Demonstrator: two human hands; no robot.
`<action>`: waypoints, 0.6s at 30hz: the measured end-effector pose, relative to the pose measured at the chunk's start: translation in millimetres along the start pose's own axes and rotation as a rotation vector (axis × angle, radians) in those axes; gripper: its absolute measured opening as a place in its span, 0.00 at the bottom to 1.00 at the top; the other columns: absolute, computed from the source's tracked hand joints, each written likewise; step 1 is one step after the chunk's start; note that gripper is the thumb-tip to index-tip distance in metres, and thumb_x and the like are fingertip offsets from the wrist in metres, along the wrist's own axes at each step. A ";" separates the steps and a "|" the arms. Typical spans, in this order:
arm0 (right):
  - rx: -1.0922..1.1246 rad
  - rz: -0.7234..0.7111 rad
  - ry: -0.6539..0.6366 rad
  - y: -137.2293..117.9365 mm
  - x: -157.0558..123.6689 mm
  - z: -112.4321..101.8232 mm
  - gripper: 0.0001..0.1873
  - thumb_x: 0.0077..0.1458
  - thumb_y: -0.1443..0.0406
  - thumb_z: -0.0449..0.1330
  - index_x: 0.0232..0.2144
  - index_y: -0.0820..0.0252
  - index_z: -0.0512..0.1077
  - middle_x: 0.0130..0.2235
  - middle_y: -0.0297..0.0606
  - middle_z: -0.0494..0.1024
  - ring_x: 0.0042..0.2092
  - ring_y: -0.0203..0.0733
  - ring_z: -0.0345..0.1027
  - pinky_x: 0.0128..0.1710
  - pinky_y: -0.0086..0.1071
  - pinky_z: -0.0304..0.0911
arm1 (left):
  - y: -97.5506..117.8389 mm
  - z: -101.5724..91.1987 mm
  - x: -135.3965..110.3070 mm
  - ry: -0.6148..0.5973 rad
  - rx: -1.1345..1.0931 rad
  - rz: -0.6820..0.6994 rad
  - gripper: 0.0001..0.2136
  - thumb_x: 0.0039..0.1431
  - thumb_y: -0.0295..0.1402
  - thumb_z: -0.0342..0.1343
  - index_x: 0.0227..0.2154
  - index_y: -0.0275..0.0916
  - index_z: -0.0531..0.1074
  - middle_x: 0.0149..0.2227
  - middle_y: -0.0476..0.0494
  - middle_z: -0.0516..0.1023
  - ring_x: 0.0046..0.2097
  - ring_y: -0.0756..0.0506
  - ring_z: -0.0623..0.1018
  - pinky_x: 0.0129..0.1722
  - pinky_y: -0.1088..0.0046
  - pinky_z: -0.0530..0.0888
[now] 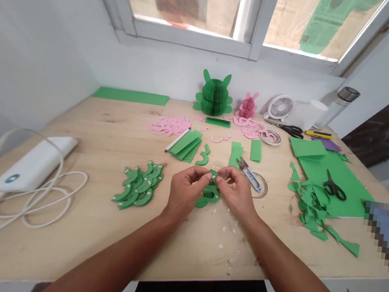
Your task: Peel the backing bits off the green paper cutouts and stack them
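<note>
Fingertips of left hand (184, 189) and right hand (238, 191) pinched on a small stack of green curved paper pieces (211, 195), held low over the wooden table (109, 128), just left of and nearer than the thread snips (250, 175). Both grips narrow, thumbs against forefingers at the stack's upper edge. Further left of the snips, a fanned pile of matching green pieces (139, 187). Right of the snips, green scraps (311, 207) and black scissors (334, 185) on a green sheet (352, 182). Far left of the snips, a white power bank (33, 163) with looped cable. Behind and left of the snips, folded green strips (187, 144).
</note>
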State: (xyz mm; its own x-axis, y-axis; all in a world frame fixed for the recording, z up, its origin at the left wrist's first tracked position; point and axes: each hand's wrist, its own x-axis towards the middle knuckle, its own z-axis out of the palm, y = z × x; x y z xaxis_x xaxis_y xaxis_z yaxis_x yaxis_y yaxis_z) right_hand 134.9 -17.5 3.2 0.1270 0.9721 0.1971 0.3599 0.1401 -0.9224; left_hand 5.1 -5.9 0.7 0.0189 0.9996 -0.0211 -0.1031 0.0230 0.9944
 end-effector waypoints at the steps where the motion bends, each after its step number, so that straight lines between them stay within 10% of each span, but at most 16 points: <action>1: -0.015 -0.015 0.004 0.5 0.2 -0.3 0.05 0.46 0.65 0.56 0.29 0.59 0.69 0.29 0.34 0.73 0.31 0.37 0.66 0.32 0.30 0.60 | 0.3 0.1 0.1 0.000 -0.010 0.001 0.09 0.43 0.35 0.61 0.26 0.34 0.74 0.24 0.47 0.77 0.27 0.49 0.75 0.22 0.79 0.70; 18: -0.326 -0.232 0.058 -2.7 -4.5 -0.4 0.02 0.47 0.68 0.55 0.27 0.58 0.68 0.31 0.37 0.75 0.36 0.43 0.67 0.38 0.36 0.59 | -2.3 0.1 -0.2 -0.002 0.086 0.055 0.07 0.43 0.34 0.61 0.24 0.35 0.75 0.24 0.48 0.77 0.24 0.51 0.73 0.23 0.78 0.69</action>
State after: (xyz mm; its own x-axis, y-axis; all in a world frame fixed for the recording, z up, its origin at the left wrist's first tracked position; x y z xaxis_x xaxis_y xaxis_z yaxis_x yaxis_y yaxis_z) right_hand 133.8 -22.4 4.9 0.0564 0.9084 0.4143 0.6582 0.2782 -0.6996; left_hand 5.4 -6.1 -1.6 0.0172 0.9993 0.0337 -0.0184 -0.0333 0.9993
